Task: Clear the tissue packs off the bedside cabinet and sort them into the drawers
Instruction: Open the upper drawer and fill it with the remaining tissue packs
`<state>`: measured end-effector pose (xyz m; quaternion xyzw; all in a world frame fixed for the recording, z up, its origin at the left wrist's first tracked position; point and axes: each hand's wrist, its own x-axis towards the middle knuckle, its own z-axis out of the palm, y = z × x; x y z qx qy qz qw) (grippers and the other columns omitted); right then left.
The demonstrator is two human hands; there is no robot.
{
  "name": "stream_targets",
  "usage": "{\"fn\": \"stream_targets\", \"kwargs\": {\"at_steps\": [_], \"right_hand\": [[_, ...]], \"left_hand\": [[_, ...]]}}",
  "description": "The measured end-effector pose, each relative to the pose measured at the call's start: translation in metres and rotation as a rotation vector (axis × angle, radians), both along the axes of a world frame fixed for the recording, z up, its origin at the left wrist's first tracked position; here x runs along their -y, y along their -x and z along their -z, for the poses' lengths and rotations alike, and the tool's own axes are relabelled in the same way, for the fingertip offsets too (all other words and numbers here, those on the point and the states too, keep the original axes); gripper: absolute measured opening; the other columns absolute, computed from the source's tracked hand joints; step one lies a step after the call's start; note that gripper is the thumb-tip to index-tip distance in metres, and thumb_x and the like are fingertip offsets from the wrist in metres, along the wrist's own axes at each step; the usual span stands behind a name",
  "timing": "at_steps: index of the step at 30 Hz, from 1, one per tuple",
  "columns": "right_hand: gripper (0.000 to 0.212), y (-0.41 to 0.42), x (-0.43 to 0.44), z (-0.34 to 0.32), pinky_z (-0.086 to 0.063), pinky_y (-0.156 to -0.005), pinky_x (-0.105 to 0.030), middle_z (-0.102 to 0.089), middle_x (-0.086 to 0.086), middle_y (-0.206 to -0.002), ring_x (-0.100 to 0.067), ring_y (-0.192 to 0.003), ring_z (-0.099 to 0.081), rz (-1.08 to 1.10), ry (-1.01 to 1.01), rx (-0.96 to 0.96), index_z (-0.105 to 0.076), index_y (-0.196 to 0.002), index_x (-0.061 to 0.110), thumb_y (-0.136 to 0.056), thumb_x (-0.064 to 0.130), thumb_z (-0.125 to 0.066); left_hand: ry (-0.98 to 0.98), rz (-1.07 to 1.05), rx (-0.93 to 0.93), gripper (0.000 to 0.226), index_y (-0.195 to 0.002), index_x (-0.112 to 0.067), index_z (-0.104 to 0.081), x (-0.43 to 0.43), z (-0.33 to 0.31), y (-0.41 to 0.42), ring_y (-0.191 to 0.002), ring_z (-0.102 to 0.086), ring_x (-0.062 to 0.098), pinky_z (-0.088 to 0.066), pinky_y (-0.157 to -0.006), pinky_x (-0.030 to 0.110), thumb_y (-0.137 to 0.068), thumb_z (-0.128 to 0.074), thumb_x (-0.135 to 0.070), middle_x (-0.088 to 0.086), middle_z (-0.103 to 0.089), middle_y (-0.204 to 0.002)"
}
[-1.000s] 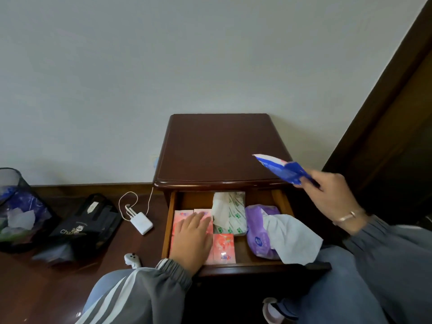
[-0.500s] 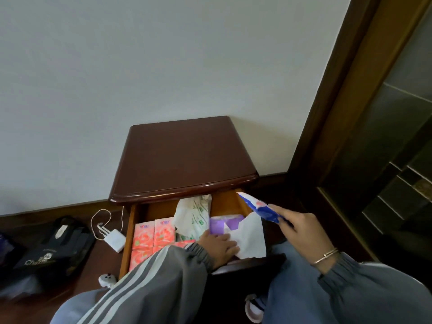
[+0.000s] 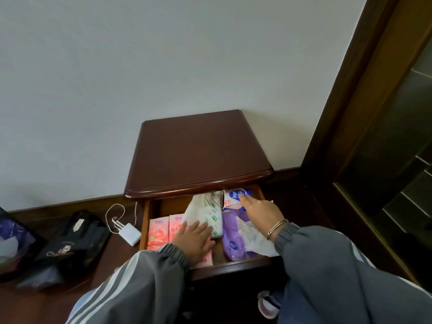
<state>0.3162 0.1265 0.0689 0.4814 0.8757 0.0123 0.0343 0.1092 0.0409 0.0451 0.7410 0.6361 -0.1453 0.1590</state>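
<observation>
Head view: right hand (image 3: pixel 259 213) presses blue pack (image 3: pixel 233 198) into drawer (image 3: pixel 143 220) back corner; left hand (image 3: pixel 194 239) spread flat

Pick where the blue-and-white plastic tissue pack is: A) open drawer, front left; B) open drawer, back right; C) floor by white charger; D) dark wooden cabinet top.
B: the blue-and-white plastic tissue pack lies at the open wooden drawer's back right, with the right hand touching it.
</observation>
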Motion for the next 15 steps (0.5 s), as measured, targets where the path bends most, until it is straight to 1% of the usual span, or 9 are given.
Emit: {"fn": "stream_targets", "kwargs": {"at_steps": [2, 3, 4, 6, 8, 10, 12, 13, 15], "right_hand": [[0.053, 0.01, -0.014, 0.009, -0.048, -0.09, -0.041, -0.04, -0.013, -0.146, -0.034, -0.108, -0.062, -0.004, -0.013, 0.064, -0.024, -0.144, 0.004, -0.092, 0.002, -0.032], [0.052, 0.013, -0.021, 0.013, -0.045, -0.096, -0.043, -0.039, -0.015, -0.145, -0.035, -0.111, -0.06, 0.004, -0.003, 0.101, -0.024, -0.144, 0.003, -0.092, 0.001, -0.031], [0.05, 0.016, -0.028, 0.017, -0.044, -0.1, -0.044, -0.042, -0.017, -0.143, -0.035, -0.113, -0.059, 0.018, 0.019, 0.134, -0.027, -0.142, 0.002, -0.092, 0.0, -0.03], [0.045, 0.018, -0.037, 0.023, -0.043, -0.101, -0.043, -0.049, -0.017, -0.136, -0.033, -0.113, -0.059, 0.05, 0.089, 0.176, -0.034, -0.138, 0.003, -0.094, 0.001, -0.031], [0.042, 0.019, -0.041, 0.029, -0.038, -0.105, -0.042, -0.049, -0.015, -0.137, -0.031, -0.119, -0.055, 0.054, 0.132, 0.197, -0.035, -0.139, 0.004, -0.097, 0.009, -0.032], [0.043, 0.02, -0.044, 0.033, -0.025, -0.113, -0.042, -0.046, -0.011, -0.141, -0.027, -0.13, -0.044, 0.039, 0.108, 0.243, -0.034, -0.14, 0.006, -0.098, 0.015, -0.031], [0.045, 0.02, -0.049, 0.03, -0.014, -0.116, -0.045, -0.042, -0.006, -0.146, -0.025, -0.138, -0.031, 0.034, 0.065, 0.292, -0.033, -0.142, 0.01, -0.098, 0.018, -0.029], [0.046, 0.02, -0.051, 0.026, -0.01, -0.116, -0.047, -0.038, -0.004, -0.149, -0.025, -0.141, -0.026, 0.038, 0.063, 0.323, -0.031, -0.144, 0.013, -0.099, 0.022, -0.029], [0.051, 0.02, -0.055, 0.019, -0.005, -0.115, -0.05, -0.026, 0.001, -0.155, -0.023, -0.144, -0.016, 0.069, 0.117, 0.391, -0.023, -0.148, 0.02, -0.1, 0.038, -0.025]], "left_hand": [[0.006, -0.002, 0.001, 0.055, -0.152, -0.028, -0.018, 0.001, 0.003, 0.001, -0.149, -0.01, 0.018, 0.002, -0.119, 0.046, -0.101, -0.021, -0.047, -0.005, -0.017, -0.161], [0.004, -0.004, 0.003, 0.055, -0.152, -0.028, -0.018, 0.002, 0.004, 0.001, -0.149, -0.011, 0.018, 0.003, -0.119, 0.046, -0.101, -0.02, -0.047, -0.005, -0.019, -0.16], [0.001, -0.005, 0.007, 0.055, -0.152, -0.028, -0.018, 0.002, 0.005, 0.002, -0.149, -0.011, 0.018, 0.003, -0.12, 0.046, -0.101, -0.02, -0.047, -0.004, -0.02, -0.16], [-0.003, -0.004, 0.026, 0.055, -0.152, -0.029, -0.018, 0.003, 0.005, 0.003, -0.148, -0.012, 0.017, 0.003, -0.12, 0.046, -0.1, -0.019, -0.048, -0.004, -0.02, -0.16], [-0.009, -0.008, 0.043, 0.056, -0.152, -0.029, -0.018, 0.003, 0.007, 0.004, -0.148, -0.012, 0.018, 0.004, -0.119, 0.045, -0.1, -0.018, -0.049, -0.004, -0.02, -0.16], [-0.016, -0.012, 0.053, 0.056, -0.152, -0.029, -0.019, 0.003, 0.008, 0.003, -0.148, -0.013, 0.018, 0.004, -0.119, 0.045, -0.1, -0.019, -0.05, -0.004, -0.021, -0.16], [-0.019, -0.011, 0.061, 0.056, -0.152, -0.029, -0.019, 0.003, 0.009, 0.003, -0.148, -0.012, 0.018, 0.005, -0.119, 0.045, -0.1, -0.019, -0.05, -0.004, -0.021, -0.159], [-0.021, -0.011, 0.065, 0.056, -0.152, -0.029, -0.019, 0.003, 0.01, 0.003, -0.148, -0.012, 0.017, 0.005, -0.119, 0.045, -0.099, -0.019, -0.051, -0.005, -0.021, -0.159], [-0.02, -0.011, 0.076, 0.056, -0.151, -0.029, -0.019, 0.003, 0.008, 0.003, -0.148, -0.012, 0.017, 0.005, -0.119, 0.045, -0.099, -0.019, -0.051, -0.005, -0.021, -0.159]]}}
